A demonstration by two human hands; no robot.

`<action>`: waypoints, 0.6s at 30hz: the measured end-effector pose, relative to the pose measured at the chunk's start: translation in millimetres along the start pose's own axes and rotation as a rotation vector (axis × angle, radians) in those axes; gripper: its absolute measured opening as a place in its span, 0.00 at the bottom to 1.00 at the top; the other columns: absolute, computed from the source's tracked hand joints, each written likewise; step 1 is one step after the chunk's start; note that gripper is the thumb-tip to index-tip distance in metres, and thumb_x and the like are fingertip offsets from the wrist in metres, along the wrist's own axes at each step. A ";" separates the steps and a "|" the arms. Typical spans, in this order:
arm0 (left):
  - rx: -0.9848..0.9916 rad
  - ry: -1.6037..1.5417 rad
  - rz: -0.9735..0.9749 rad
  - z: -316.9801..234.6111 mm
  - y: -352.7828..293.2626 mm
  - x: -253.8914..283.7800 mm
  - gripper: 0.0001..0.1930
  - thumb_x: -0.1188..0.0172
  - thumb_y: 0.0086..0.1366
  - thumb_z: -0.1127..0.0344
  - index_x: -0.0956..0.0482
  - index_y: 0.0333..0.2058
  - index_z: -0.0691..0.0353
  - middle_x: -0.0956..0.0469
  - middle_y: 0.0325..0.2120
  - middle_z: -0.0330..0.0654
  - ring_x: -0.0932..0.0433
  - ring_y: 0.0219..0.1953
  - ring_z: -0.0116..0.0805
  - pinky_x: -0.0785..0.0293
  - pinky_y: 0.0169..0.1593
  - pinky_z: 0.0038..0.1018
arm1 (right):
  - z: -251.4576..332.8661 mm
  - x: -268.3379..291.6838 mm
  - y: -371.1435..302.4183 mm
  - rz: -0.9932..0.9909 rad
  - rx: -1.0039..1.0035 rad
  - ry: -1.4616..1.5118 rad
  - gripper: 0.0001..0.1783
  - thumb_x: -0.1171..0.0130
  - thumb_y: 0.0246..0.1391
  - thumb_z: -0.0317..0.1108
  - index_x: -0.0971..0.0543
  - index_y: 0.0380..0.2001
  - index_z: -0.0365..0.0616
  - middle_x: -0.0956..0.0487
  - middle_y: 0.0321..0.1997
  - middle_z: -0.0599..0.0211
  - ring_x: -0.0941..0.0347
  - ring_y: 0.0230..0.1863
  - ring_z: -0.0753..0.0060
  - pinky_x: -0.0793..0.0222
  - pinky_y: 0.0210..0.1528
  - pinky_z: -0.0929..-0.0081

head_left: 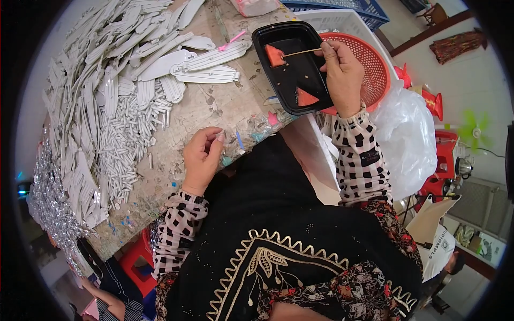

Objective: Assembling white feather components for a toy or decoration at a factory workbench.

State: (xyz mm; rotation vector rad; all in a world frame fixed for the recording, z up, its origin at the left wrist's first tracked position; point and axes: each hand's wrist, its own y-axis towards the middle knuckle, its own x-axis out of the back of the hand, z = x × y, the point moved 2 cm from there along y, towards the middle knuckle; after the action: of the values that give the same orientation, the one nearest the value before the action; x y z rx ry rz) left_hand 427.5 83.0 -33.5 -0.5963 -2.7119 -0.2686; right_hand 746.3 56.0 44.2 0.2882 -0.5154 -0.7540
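Because the red watermelon wedge [274, 56] is likely soft, grip the thin tan stick [302, 52], pinched in right hand [344, 75]; left hand [202, 160] half-curled, contents unclear.

White plastic pieces [118, 48] lie heaped beside small pale cylinders [127, 140].

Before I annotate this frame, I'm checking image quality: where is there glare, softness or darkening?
Head view: glare on the translucent plastic bag and glitter on the silver foil strips; head view: the black tray and right hand look fairly crisp; head view: the green fan looks soft, and the corners fall into black.
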 end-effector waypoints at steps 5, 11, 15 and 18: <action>0.014 -0.008 -0.004 -2.0 -1.0 1.9 0.09 0.43 0.64 0.72 0.23 0.42 0.67 0.23 0.29 0.34 0.30 0.29 0.17 0.32 0.35 0.16 | 6.4 2.4 0.1 -0.043 0.037 -0.032 0.13 0.45 0.62 0.36 0.21 0.41 0.37 0.19 0.31 0.70 0.31 0.24 0.86 0.34 0.28 0.87; 0.019 -0.015 -0.005 -0.1 -0.2 0.9 0.08 0.43 0.64 0.72 0.23 0.41 0.67 0.24 0.29 0.34 0.30 0.29 0.17 0.32 0.35 0.16 | 0.8 -1.6 -0.3 -0.011 0.027 0.012 0.13 0.46 0.62 0.37 0.21 0.41 0.38 0.18 0.31 0.70 0.31 0.24 0.86 0.34 0.28 0.87; 0.017 -0.013 -0.009 -2.0 -0.5 1.6 0.09 0.43 0.64 0.72 0.23 0.41 0.67 0.24 0.29 0.34 0.30 0.28 0.18 0.32 0.35 0.16 | 5.2 -1.0 -1.2 -0.024 0.039 -0.016 0.13 0.46 0.62 0.36 0.21 0.41 0.37 0.18 0.31 0.70 0.31 0.24 0.86 0.34 0.28 0.87; 0.009 0.009 -0.008 -2.9 -0.2 3.1 0.09 0.43 0.64 0.72 0.23 0.41 0.67 0.24 0.29 0.34 0.30 0.28 0.18 0.32 0.35 0.16 | 11.8 1.2 -1.2 -0.038 0.063 -0.005 0.12 0.45 0.62 0.35 0.21 0.41 0.37 0.18 0.31 0.70 0.30 0.24 0.86 0.34 0.28 0.88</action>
State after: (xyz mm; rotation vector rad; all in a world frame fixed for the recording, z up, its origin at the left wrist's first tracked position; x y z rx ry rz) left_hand 425.7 83.2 -29.7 -0.5807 -2.7056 -0.2605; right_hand 739.9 53.5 54.1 0.3552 -0.5407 -0.7762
